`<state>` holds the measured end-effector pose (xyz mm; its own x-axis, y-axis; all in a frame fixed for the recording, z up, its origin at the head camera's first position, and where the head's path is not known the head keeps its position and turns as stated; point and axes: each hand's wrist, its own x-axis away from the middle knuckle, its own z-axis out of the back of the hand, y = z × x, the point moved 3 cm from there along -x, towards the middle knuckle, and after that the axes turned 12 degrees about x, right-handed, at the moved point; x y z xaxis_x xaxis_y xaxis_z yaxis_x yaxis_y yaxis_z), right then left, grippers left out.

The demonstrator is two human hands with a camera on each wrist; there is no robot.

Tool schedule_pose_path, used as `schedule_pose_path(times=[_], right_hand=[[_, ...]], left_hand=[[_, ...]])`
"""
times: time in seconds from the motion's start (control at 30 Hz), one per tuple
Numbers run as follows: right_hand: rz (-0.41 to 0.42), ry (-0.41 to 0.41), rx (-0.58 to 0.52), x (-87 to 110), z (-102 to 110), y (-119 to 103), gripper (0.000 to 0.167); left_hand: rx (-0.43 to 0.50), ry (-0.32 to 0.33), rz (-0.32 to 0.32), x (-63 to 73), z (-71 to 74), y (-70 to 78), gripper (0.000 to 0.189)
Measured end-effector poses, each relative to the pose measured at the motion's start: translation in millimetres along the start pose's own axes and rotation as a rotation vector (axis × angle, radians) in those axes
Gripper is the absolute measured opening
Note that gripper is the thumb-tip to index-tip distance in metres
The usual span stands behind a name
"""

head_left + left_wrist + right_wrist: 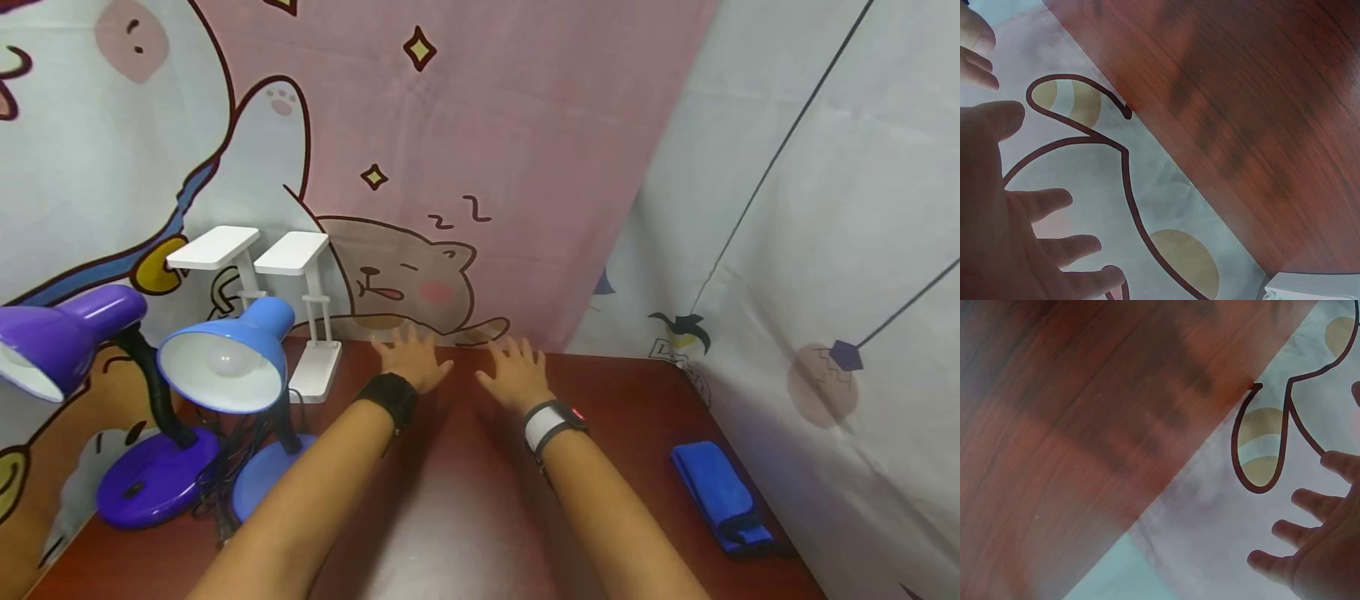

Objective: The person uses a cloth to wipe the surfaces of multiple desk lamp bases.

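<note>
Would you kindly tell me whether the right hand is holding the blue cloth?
No, the right hand is spread wide, and the blue cloth lies apart from it on the table.

At your 12 o'clock hangs a pink cloth (562, 125) printed with 4-pointed stars (420, 48) and a dozing bear (420, 275); toward 10 o'clock it shows a large white cartoon figure (82, 167). White fabric (862, 200) with 2 dark lines (909, 302) walls your 3 o'clock. Your table (630, 400) is reddish-brown and wood-grained, and pale light (450, 521) glares off it at 6 o'clock.
</note>
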<state>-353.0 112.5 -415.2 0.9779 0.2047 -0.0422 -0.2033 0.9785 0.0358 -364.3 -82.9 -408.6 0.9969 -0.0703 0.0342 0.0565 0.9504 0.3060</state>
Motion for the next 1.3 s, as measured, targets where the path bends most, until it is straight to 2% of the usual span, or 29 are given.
schedule_pose_path(times=[0.13,0.23,0.37,0.57,0.73,0.83,0.93,1.1,1.2,1.3], right_hand=[[0.004,0.003,-0.029,7.5,-9.9,14.4,0.071],[-0.004,0.004,-0.063,20.7,-21.1,40.6,0.071],[-0.044,0.004,-0.075,49.7,-33.0,95.0,0.071],[-0.181,-0.034,-0.072,107.9,-43.8,183.1,0.073],[-0.258,-0.094,-0.066,155.9,-60.6,236.5,0.081],[-0.277,-0.138,-0.066,175.0,-72.1,254.9,0.088],[-0.289,-0.144,-0.050,184.8,-82.9,264.5,0.090],[-0.308,-0.085,-0.004,191.1,-89.8,273.1,0.088],[-0.300,-0.074,-0.008,191.5,-91.5,279.2,0.094],[-0.283,-0.083,-0.038,189.1,-90.4,283.4,0.101]], left_hand=[[0.020,-0.016,-0.018,6.3,-5.4,-5.0,0.081],[0.046,-0.020,-0.041,14.0,-13.3,-12.2,0.077],[0.079,-0.012,-0.074,27.3,-23.1,-22.6,0.071],[0.094,-0.006,-0.086,45.1,-32.9,-38.4,0.069],[0.077,0.006,-0.118,56.2,-35.9,-44.6,0.066],[0.070,0.015,-0.134,59.8,-36.7,-45.6,0.065],[0.072,0.013,-0.145,62.3,-38.1,-46.1,0.063],[0.087,0.029,-0.175,69.8,-39.0,-49.0,0.061],[0.104,0.047,-0.217,81.0,-40.2,-54.0,0.059],[0.119,0.059,-0.296,100.4,-38.0,-62.7,0.055]])
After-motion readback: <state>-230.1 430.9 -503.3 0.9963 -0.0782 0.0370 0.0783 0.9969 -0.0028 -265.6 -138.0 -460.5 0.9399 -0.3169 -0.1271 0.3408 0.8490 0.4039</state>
